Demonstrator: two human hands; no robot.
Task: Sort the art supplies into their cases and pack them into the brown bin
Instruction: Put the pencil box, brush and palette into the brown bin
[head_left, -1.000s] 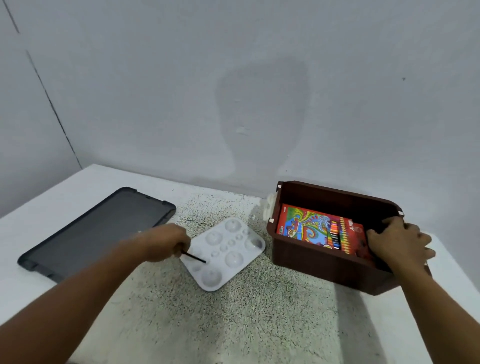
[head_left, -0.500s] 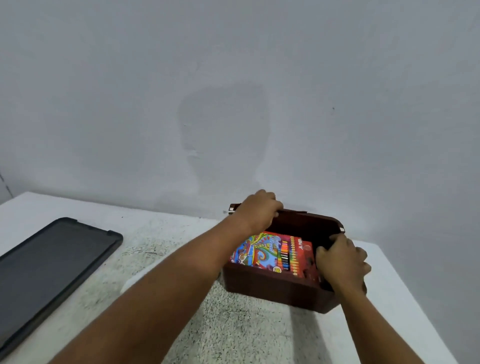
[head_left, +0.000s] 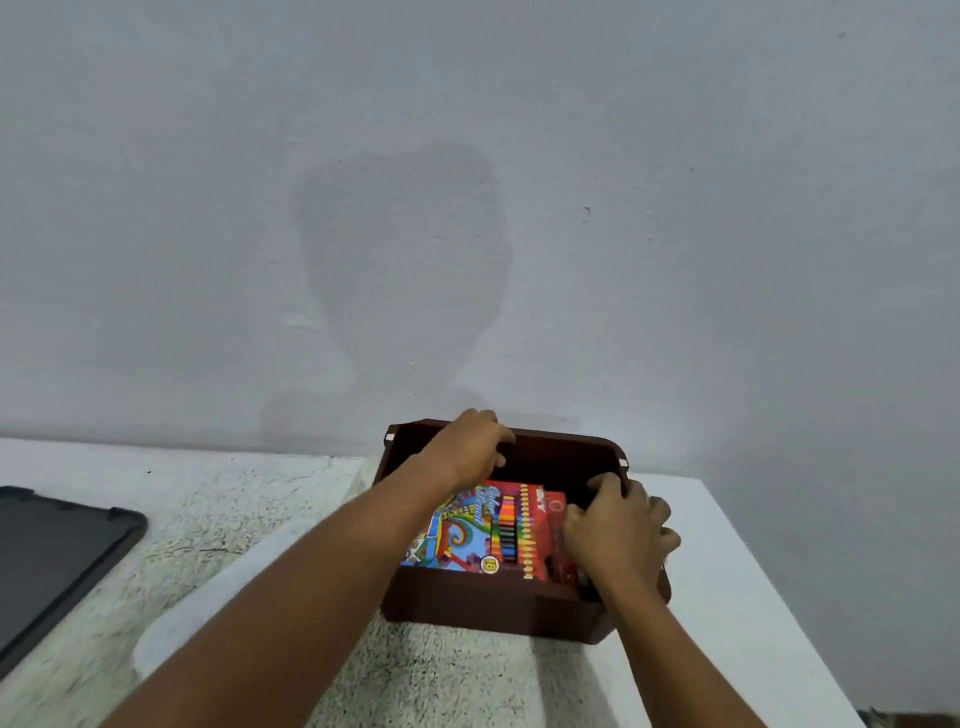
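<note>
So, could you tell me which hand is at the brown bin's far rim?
The left hand; the right hand is at the brown bin's right end.

The white worktop (head_left: 727, 545) stands against a pale wall, and a speckled mat (head_left: 218, 525) covers its middle. A brown bin (head_left: 483, 608) stands on it far right of centre. A dark flat tray (head_left: 47, 561) lies at the left edge.
</note>
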